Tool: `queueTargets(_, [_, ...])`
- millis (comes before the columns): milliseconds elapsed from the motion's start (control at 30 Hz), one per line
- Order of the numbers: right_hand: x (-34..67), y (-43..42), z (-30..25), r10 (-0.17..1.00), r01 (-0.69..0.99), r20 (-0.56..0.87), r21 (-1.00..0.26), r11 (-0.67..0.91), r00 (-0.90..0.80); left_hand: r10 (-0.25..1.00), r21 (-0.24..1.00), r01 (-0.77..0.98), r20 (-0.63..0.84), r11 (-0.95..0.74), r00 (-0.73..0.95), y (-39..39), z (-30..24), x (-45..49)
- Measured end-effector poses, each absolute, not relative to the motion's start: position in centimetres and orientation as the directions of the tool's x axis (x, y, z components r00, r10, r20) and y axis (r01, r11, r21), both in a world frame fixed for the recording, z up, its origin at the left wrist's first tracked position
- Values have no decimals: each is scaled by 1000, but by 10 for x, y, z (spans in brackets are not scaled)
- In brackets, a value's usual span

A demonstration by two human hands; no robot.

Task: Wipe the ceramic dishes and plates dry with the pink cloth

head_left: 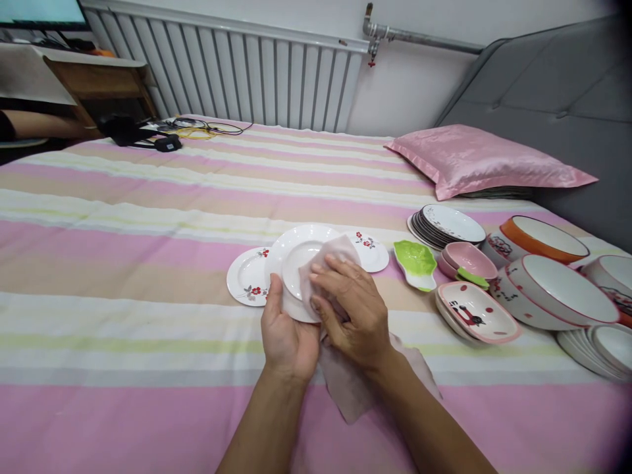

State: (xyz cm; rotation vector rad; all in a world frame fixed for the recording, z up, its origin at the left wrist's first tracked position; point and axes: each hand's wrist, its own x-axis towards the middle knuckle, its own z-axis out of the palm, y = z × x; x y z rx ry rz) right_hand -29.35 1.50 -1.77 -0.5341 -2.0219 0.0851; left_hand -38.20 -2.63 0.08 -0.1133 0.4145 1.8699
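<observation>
My left hand (290,339) grips a plain white plate (284,249) from its near edge, thumb on the rim and fingers underneath. The plate is tilted towards me above the striped bedspread. With bent fingers, my right hand (353,309) holds a pale pink cloth (343,249) against the right part of the plate's face. The rest of the cloth hangs below that hand. Behind the held plate, a white plate with red flowers (244,280) shows on the left and another flowered plate (371,252) on the right, both partly hidden.
To the right stand stacked dark-edged plates (454,222), a green leaf-shaped dish (415,263), pink bowls (471,261), rectangular dishes (481,316) and large bowls (563,289). A pink pillow (494,158) lies by the headboard. Cables (212,128) lie at the far edge; a person's limb (47,124) shows far left.
</observation>
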Motion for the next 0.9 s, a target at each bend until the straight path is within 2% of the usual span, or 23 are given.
queueTargets(233, [-295,17,-22,467,479,734,-219,850,-494,913,272,-919,-215,-284,-346,-30,1,-372])
queueTargets(367, [-296,18,-25,537,530,692,-257,808,-483,960,326,-926,-136,-189,-244,-32,1,-364])
queueTargets(533, [-293,20,-25,570,522,686,-315,793,-452,979,345,-931,-117,-119,-169,-31,0,-359])
queueTargets(700, [-293,19,-23,579,460,734,-403,791,-353,978,317,-939,-111,-135,-178,-31,1,-360])
queueTargets(900, [-292,17,-23,547,383,828,-470,795,-121,952,248,-950,-189,-192,-242,-30,4,-362])
